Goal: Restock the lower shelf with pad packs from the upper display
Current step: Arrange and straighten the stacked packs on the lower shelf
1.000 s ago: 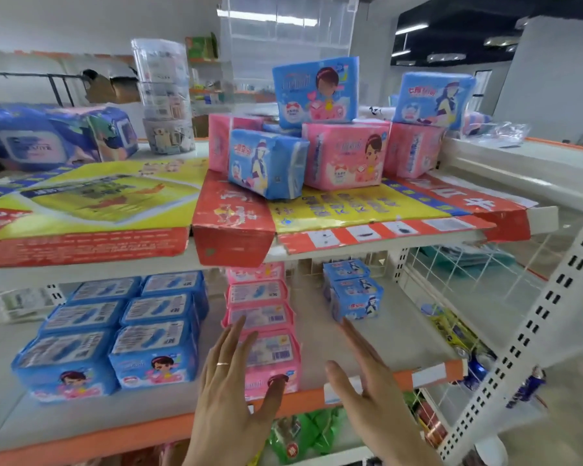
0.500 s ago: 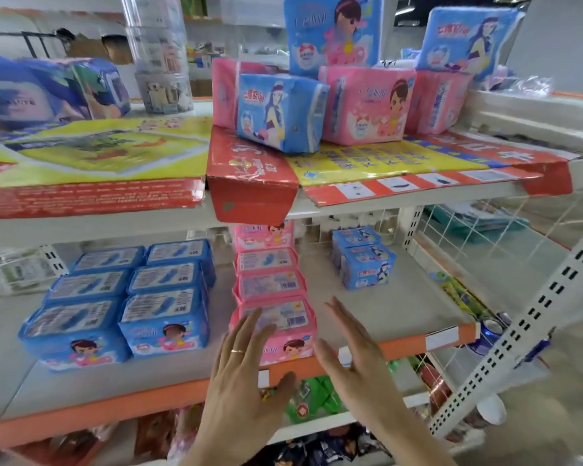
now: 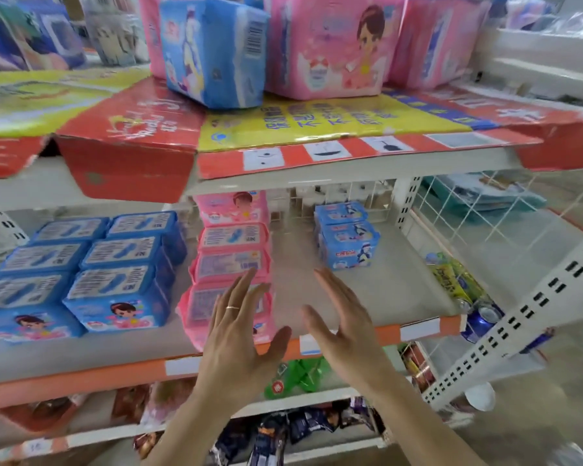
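Pad packs [image 3: 212, 52] left on upper shelf; lower shelf [image 3: 367, 290] part-filled w/ gap; left hand [image 3: 239, 334], right hand [image 3: 344, 327] spread, empty.

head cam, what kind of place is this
Most likely a small shop or a mock-up of one. Metal retail shelving with an orange price strip carries rows of blue pad packs and pink pad packs, and drink cans sit in a wire basket beside them.
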`<state>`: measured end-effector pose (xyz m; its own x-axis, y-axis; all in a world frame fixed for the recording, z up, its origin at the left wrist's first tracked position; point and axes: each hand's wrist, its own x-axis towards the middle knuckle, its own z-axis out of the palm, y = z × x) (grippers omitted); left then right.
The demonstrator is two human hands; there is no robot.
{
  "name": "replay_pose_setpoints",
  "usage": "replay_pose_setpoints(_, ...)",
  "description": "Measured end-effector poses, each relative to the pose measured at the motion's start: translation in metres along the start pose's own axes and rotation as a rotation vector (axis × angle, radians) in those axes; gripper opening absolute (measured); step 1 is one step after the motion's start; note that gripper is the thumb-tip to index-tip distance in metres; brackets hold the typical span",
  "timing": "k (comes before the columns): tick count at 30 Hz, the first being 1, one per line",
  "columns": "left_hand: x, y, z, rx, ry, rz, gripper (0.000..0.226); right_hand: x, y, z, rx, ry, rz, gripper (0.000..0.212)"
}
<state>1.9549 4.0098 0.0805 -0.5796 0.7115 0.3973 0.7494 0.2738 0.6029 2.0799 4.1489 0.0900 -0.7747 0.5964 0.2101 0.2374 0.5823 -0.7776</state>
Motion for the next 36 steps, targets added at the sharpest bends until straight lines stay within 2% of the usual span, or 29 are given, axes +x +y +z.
replay_pose_setpoints(3,0.012,0.016,0.022,0.014,-0.017,0.0,0.068,0.008,0.021,-0.016,0.011,-0.004,-0.015,0.076)
replay_pose_setpoints(6,0.027,0.03,0.039,0.06,-0.061,-0.008,0.071,0.02,0.04,-0.03,0.008,0.022,-0.042,0.088)
replay_pose_setpoints(12,0.069,0.046,0.071,0.424,-0.151,0.088,0.086,0.06,0.086,-0.06,-0.222,0.069,-0.094,0.091)
replay_pose_setpoints(16,0.106,0.041,0.1,0.496,-0.279,0.021,0.102,0.089,0.113,-0.081,-0.282,-0.038,-0.001,0.097)
replay_pose_setpoints(20,0.148,0.023,0.132,0.42,-0.339,-0.108,0.109,0.113,0.136,-0.089,-0.382,-0.094,0.024,0.097)
replay_pose_setpoints(24,0.186,-0.002,0.16,0.311,-0.402,-0.214,0.103,0.134,0.156,-0.088,-0.531,-0.148,0.007,0.097)
replay_pose_setpoints(27,0.208,-0.024,0.176,0.236,-0.461,-0.258,0.119,0.147,0.17,-0.084,-0.608,-0.182,0.051,0.105)
replay_pose_setpoints(32,0.213,-0.039,0.186,0.029,-0.412,-0.119,0.104,0.158,0.178,-0.087,-0.654,-0.197,0.093,0.113)
replay_pose_setpoints(36,0.217,-0.024,0.196,-0.054,-0.497,-0.093,0.098,0.172,0.189,-0.095,-0.603,-0.17,0.1,0.114)
